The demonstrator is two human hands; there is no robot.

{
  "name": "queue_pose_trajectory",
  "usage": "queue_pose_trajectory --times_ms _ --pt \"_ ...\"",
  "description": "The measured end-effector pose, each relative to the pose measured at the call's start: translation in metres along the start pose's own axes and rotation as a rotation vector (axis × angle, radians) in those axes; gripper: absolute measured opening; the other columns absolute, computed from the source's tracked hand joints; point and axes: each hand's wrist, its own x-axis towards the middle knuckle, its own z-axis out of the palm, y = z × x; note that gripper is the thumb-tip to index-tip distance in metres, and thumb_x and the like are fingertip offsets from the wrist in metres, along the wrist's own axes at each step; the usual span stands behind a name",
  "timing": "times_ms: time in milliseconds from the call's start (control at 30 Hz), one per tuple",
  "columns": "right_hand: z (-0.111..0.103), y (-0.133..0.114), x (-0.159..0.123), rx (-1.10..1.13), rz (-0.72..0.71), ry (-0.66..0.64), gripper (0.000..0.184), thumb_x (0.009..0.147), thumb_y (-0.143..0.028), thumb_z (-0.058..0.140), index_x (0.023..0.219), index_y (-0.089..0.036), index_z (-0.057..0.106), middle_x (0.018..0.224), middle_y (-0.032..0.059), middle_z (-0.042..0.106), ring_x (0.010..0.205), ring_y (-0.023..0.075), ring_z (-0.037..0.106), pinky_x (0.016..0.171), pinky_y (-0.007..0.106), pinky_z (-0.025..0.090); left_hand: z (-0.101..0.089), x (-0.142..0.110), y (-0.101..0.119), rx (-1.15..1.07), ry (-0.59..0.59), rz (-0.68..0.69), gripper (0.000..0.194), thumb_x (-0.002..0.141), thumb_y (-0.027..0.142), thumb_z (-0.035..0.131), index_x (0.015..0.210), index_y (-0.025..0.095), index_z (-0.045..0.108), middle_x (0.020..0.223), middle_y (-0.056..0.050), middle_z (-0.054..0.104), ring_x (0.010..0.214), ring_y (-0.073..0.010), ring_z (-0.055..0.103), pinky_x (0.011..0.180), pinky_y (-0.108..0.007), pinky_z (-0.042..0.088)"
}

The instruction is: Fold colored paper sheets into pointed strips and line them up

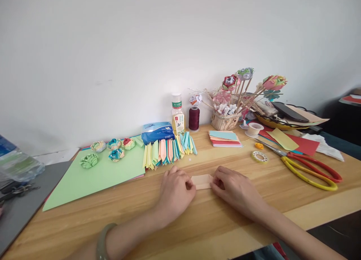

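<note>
A small peach strip of paper [201, 182] lies on the wooden table between my two hands, with a crease showing near its right end. My left hand [177, 190] is closed with thumb and fingertips on the paper's left end. At the right end, my right hand [237, 190] pinches the paper the same way. Both ends of the strip are partly hidden under my fingers. Just beyond my left hand stands a row of folded paper pieces [166, 151] in yellow, green, peach and blue. Farther back rests a stack of coloured paper slips [225, 139].
Several paper flowers [89, 160] sit on green sheets [113, 177] at left. A blue tissue pack [157, 132], a bottle [178, 117], maroon thread [194, 119] and a flower basket [225, 121] line the wall. Scissors [307, 168] and a tape roll [260, 157] lie at right.
</note>
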Motion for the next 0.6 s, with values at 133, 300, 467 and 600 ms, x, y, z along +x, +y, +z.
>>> queue_pose_trajectory --times_ms 133,300,467,600 --pt "-0.001 0.0 0.001 -0.052 -0.008 -0.024 0.016 0.08 -0.017 0.047 0.065 -0.019 0.052 0.074 0.0022 0.059 0.065 0.0161 0.056 0.056 0.027 0.035 0.002 0.002 0.001 0.044 -0.03 -0.013 0.018 0.066 0.008 0.062 0.053 0.019 0.056 0.062 -0.001 0.062 0.076 -0.0236 0.053 0.069 -0.04 0.041" --pt "0.001 0.006 0.0 0.029 -0.064 0.009 0.012 0.082 -0.018 0.048 0.07 -0.02 0.052 0.076 0.0028 0.058 0.07 0.0168 0.055 0.062 0.027 0.039 0.003 0.001 0.001 0.052 -0.043 0.004 0.018 0.068 0.008 0.059 0.055 0.019 0.051 0.063 -0.002 0.06 0.077 -0.0239 0.051 0.07 -0.04 0.04" --pt "0.008 0.016 -0.002 0.136 -0.136 0.058 0.004 0.084 -0.018 0.052 0.08 -0.019 0.053 0.083 0.0031 0.058 0.076 0.0174 0.055 0.067 0.029 0.04 0.001 0.0 -0.003 -0.007 -0.147 -0.064 0.013 0.073 0.007 0.058 0.068 0.018 0.052 0.078 -0.002 0.057 0.085 -0.0228 0.047 0.074 -0.038 0.04" --pt "0.007 0.015 -0.009 0.019 -0.348 0.174 0.019 0.088 -0.011 0.044 0.087 -0.022 0.06 0.09 0.0043 0.059 0.08 0.0187 0.053 0.073 0.034 0.037 -0.005 0.0 -0.003 -0.054 -0.18 0.005 0.019 0.079 0.005 0.057 0.087 0.022 0.061 0.095 -0.002 0.053 0.097 -0.0215 0.043 0.083 -0.037 0.038"
